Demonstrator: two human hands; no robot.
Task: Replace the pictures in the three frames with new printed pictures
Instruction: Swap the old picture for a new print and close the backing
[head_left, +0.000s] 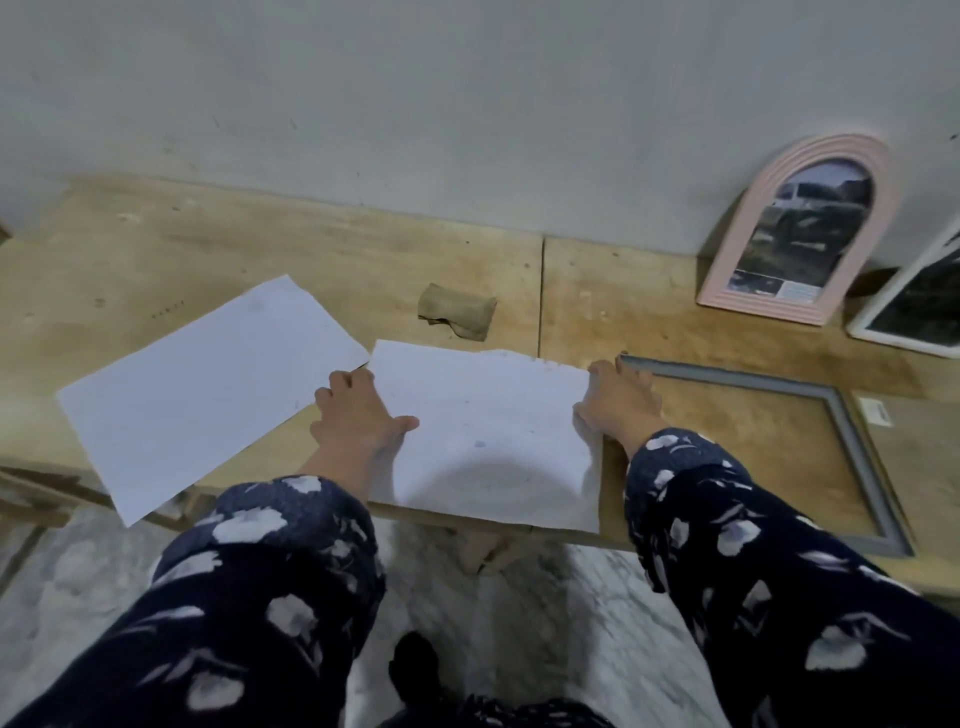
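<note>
Left hand and right hand: each grasping a side edge of white sheet, grey frame just right of sheet.

White sheet lies flat at centre frame, blank side up, top edge ragged, near edge just over the table lip. Second white sheet lies flat at left, rotated, near corner overhanging the edge. Pink arched frame stands upper right, leaning on the wall, dark photo inside. White rectangular frame at far right edge, tilted, partly cut off. Grey frame lies flat at right, empty, wood showing through.
</note>
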